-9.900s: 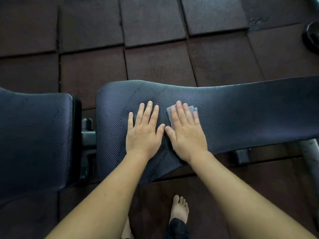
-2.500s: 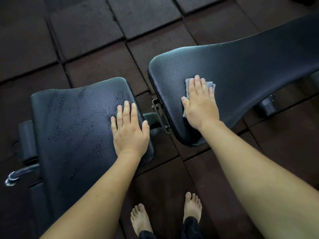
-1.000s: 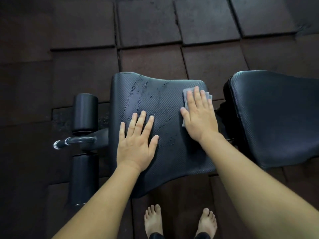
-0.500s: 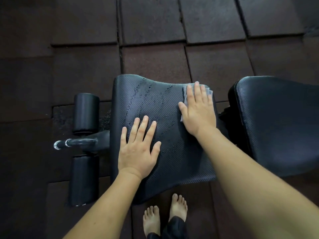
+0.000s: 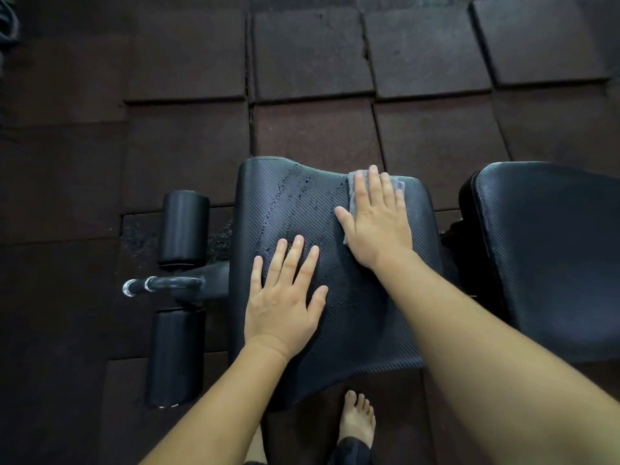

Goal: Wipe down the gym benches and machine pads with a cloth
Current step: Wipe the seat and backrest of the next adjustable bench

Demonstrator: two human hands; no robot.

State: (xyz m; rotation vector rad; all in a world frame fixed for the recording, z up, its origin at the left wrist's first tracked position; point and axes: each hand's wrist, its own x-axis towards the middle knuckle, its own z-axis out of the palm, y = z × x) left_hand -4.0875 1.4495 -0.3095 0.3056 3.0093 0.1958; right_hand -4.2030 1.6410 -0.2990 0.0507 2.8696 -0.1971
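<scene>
**Both hands flat, palms down**

The left hand (image 5: 283,297) lies palm down, its fingers (image 5: 295,256) straight and slightly spread, pointing away from the body, with the thumb angled out to the right. Its bare forearm (image 5: 214,407) runs in from the lower left, the wrist nearly straight. The right hand (image 5: 377,226) sits farther forward and to the right, also palm down. Its fingers (image 5: 374,186) are straight and close together, the thumb out to the left. It presses flat on a grey cloth (image 5: 399,184) whose edges show past the fingertips. The bare right forearm (image 5: 486,357) enters from the lower right corner. The hands do not touch. One bare foot (image 5: 357,421) shows below, between the arms.
</scene>
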